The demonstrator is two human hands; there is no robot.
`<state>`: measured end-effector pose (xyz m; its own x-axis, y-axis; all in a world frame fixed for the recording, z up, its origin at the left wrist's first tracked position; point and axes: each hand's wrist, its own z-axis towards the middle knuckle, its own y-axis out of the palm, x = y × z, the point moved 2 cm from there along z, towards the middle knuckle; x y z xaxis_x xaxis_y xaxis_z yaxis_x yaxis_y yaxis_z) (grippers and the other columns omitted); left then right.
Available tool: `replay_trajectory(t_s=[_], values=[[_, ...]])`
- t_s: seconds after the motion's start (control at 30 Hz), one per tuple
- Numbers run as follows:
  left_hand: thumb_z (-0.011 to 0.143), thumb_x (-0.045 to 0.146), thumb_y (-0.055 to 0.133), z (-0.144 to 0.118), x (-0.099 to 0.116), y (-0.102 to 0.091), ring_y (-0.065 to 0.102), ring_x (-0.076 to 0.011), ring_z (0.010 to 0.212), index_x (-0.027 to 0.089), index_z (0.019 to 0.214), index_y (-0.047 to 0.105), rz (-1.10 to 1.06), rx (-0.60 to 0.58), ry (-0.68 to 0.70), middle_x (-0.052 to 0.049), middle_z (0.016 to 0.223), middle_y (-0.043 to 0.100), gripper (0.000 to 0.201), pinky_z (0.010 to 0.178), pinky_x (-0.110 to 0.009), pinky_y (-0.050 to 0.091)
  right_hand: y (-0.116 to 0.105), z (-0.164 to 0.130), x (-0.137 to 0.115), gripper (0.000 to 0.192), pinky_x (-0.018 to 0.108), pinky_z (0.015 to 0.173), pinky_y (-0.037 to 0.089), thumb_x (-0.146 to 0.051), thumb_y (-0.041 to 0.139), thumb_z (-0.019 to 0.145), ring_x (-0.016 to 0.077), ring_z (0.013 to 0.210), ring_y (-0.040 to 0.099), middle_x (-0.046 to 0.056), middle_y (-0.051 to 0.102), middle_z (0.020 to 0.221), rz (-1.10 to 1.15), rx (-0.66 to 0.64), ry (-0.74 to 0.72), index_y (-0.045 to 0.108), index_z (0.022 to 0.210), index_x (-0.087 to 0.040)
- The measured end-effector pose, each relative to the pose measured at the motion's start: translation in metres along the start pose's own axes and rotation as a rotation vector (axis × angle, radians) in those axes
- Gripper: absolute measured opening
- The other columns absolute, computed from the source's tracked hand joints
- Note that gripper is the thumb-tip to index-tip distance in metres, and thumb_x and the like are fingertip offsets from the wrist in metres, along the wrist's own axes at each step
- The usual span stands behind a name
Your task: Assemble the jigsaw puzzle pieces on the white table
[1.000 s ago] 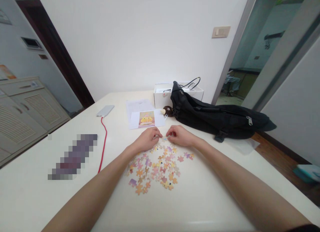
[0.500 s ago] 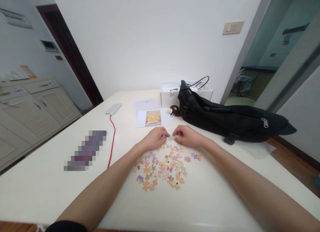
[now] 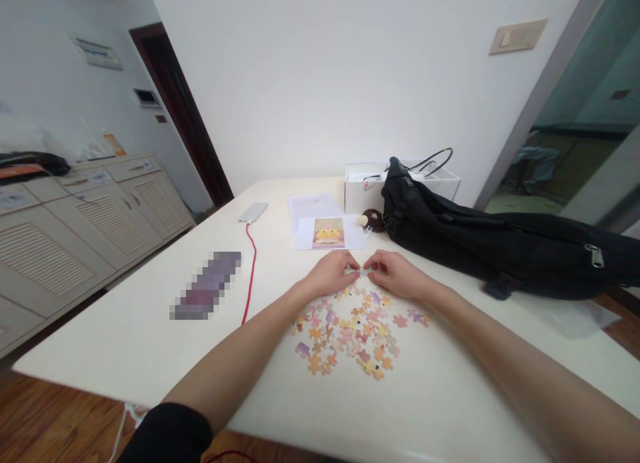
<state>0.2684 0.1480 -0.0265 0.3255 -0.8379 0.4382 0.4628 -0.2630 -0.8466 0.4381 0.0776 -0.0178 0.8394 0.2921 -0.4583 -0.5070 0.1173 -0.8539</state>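
My left hand (image 3: 336, 272) and my right hand (image 3: 395, 274) meet fingertip to fingertip just beyond a spread of jigsaw pieces (image 3: 356, 336). Between them is a small pale jigsaw piece (image 3: 363, 272), pinched from both sides; whether it is one piece or two joined cannot be made out. The loose pieces are orange, pink, purple and yellow, lying flat on the white table (image 3: 440, 396). Behind my hands lies a picture card (image 3: 329, 233) with yellow figures, on white paper.
A black bag (image 3: 465, 240) lies at the right, before a white box (image 3: 356, 195), with a small brown plush (image 3: 373, 220) beside it. At the left are a power bank (image 3: 254, 212), its red cable (image 3: 252, 270) and a blurred-out flat object (image 3: 207, 286).
My view has turned left, so everything sits further right in the picture. Both hands stay together at the far side of the pieces, still pinching.
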Motion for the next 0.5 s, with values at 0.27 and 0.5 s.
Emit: replay_trajectory(t_s=[0.27, 0.5], values=[[0.083, 0.019, 0.059, 0.0, -0.001, 0.001, 0.061, -0.0196, 0.088, 0.015, 0.092, 0.073, 0.008, 0.047, -0.019, -0.006, 0.094, 0.069, 0.017, 0.083, -0.03, 0.047, 0.001, 0.003, 0.009, 0.023, 0.025, 0.064, 0.041, -0.018, 0.06, 0.075, 0.0148, 0.066, 0.056, 0.006, 0.067, 0.079, 0.085, 0.033, 0.073, 0.071, 0.094, -0.01], [0.075, 0.011, 0.059, -0.001, -0.007, 0.003, 0.06, -0.0197, 0.087, 0.014, 0.097, 0.072, 0.023, 0.076, -0.071, -0.005, 0.095, 0.068, 0.025, 0.081, -0.031, 0.047, 0.0, 0.003, 0.011, 0.019, 0.024, 0.063, 0.041, -0.015, 0.06, 0.073, 0.0141, 0.066, 0.056, 0.006, 0.067, 0.078, 0.065, 0.035, 0.066, 0.073, 0.087, -0.011]])
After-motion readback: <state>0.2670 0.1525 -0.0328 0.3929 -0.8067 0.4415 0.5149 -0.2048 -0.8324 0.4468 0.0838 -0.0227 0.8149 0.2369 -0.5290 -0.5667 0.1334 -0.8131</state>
